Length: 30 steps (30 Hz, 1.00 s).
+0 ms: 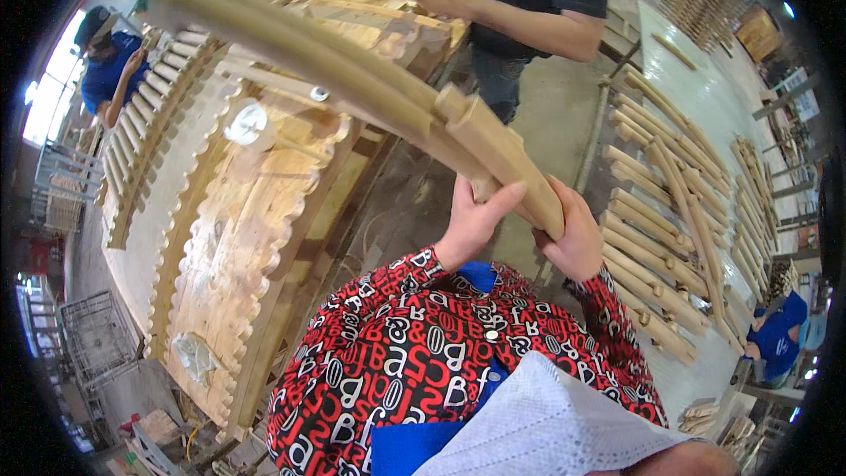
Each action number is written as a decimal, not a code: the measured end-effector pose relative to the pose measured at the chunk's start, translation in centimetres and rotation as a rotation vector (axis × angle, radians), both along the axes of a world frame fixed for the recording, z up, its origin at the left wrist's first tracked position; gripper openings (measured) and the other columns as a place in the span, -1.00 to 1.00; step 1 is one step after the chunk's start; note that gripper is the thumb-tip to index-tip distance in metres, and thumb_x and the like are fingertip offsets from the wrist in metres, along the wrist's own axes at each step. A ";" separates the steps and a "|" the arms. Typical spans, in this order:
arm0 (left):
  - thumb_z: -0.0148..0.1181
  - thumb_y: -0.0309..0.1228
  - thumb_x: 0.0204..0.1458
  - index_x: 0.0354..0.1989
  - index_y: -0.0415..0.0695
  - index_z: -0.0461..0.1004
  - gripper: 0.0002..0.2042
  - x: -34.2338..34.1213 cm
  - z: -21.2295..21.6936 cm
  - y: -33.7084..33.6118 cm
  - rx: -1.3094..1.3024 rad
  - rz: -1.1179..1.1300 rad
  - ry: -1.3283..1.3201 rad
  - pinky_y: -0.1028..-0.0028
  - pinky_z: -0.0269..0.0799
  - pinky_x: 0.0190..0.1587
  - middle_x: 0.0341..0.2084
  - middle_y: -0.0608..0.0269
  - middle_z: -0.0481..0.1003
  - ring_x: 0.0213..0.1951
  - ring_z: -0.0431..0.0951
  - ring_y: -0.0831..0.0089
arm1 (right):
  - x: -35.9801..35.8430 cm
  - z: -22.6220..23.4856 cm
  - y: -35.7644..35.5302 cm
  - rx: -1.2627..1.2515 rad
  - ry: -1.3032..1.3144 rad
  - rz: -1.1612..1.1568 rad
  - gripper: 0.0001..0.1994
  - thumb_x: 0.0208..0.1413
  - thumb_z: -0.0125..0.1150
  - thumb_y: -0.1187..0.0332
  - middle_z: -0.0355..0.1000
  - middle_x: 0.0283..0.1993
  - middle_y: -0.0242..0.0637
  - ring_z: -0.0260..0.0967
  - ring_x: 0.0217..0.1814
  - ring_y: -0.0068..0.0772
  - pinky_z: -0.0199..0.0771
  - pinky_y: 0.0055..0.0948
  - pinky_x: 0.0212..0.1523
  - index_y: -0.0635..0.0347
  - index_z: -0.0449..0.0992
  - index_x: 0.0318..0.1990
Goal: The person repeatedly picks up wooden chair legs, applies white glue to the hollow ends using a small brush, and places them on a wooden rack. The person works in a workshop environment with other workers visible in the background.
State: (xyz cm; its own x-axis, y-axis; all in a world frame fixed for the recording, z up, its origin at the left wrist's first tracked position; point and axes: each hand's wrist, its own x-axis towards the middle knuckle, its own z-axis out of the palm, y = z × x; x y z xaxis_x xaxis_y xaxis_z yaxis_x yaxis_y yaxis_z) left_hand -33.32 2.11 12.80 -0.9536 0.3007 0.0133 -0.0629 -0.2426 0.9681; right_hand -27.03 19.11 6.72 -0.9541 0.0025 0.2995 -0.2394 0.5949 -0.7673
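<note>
I hold a long curved wooden frame piece (335,62) made of two bent rails joined at a short thick end block (507,154). It stretches from my hands up to the far left. My left hand (471,220) grips the underside of the rails just below the joint. Beside it, my right hand (577,234) is wrapped around the lower end of the block. Both sleeves are red, black and white patterned.
A large scalloped wooden jig table (238,238) lies to my left. Rows of similar curved wooden pieces (665,229) rest on the surface at right. A person in a black shirt (529,0) works across the table; people in blue stand far left and lower right.
</note>
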 end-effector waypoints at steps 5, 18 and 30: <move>0.37 -0.31 -0.02 0.37 -0.14 -0.18 -0.10 -3.0 2.8 -2.9 -0.060 -0.003 0.414 0.27 0.28 0.21 0.18 0.13 0.21 0.19 0.30 0.32 | -7.1 3.2 -4.9 -0.819 -0.014 0.461 -0.17 -0.14 0.33 0.44 0.31 0.24 -0.14 0.24 0.32 -0.24 0.21 -0.29 0.29 0.24 0.10 0.37; 0.08 -0.60 0.09 -0.03 -0.35 0.38 -0.74 -8.2 6.4 -6.1 -0.118 0.455 0.415 0.27 0.55 -0.06 -0.16 0.09 0.51 -0.15 0.56 0.31 | -19.4 8.0 -3.7 -0.622 0.107 0.708 -0.44 0.17 0.15 0.31 0.48 -0.06 -0.26 0.44 -0.11 -0.49 0.43 -0.46 -0.01 0.24 0.16 0.30; 0.05 -0.51 0.09 -0.08 -0.37 0.36 -0.75 -15.0 4.8 -5.4 -0.043 0.728 0.306 0.19 0.65 -0.23 -0.24 0.00 0.48 -0.27 0.58 0.24 | -36.1 3.7 -3.7 -0.285 0.387 0.545 -0.34 0.05 0.21 0.34 0.33 0.18 0.07 0.30 0.23 0.02 0.28 -0.23 0.23 0.22 0.18 0.33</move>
State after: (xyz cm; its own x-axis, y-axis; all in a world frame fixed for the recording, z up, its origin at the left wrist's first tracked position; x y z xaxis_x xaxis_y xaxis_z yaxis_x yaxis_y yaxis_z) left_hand -48.30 -3.25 17.65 -0.8667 -0.3910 0.3096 0.3680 -0.0823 0.9262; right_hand -63.08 15.39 10.38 -0.6678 -0.3150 0.6744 -0.7305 0.1034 -0.6751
